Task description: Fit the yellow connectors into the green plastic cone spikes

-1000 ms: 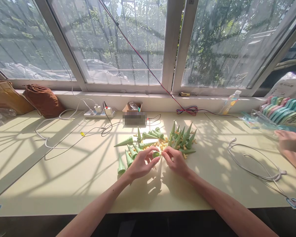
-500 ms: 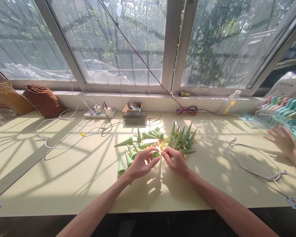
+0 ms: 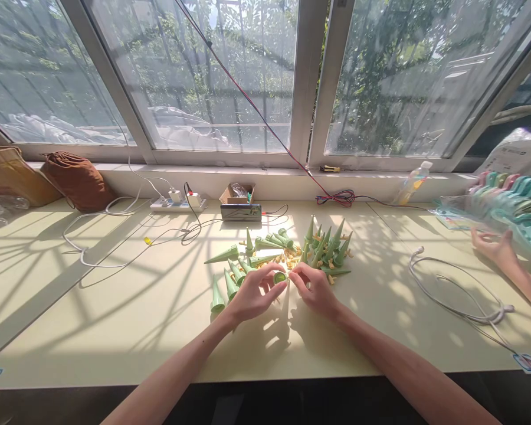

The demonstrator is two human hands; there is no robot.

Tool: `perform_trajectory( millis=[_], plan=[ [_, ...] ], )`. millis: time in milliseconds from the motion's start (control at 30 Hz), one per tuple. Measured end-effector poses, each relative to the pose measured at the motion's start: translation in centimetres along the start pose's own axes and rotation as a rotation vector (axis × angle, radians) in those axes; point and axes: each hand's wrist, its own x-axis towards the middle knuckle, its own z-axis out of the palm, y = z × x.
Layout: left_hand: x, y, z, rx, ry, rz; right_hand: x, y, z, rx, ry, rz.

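Observation:
My left hand (image 3: 259, 292) is curled around a green cone-shaped plant watering spike (image 3: 280, 277), whose round open end faces me. Close against its right side, my right hand (image 3: 314, 289) has thumb and fingers pinched together; whatever is in that pinch is too small to make out. Beyond my hands lies a pile of small yellow valve pieces (image 3: 292, 257), partly covered. More green spikes (image 3: 230, 286) lie to the left and behind. At the right, a cluster of green spikes (image 3: 336, 242) with yellow pieces attached mostly points upward.
Another person's hand (image 3: 498, 251) rests at the right beside a teal basket (image 3: 520, 230). A phone (image 3: 241, 212) leans before a small cardboard box (image 3: 230, 192). Also here are a coiled grey cable (image 3: 451, 313), a power strip (image 3: 177, 203), a brown bag (image 3: 77, 180) and a bottle (image 3: 418, 183).
My two hands and the spike stay in nearly the same place. At the right, the other person's hand has turned and its spread fingers have drawn in beside the basket.

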Motion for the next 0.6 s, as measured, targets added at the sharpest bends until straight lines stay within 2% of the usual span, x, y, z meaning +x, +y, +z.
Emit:
perform_trajectory(
  millis=[600],
  plan=[
    [0.13,-0.02,-0.04,0.025,-0.008,0.006,0.1,-0.03,0.07,-0.005,0.009,0.002]
  ],
)
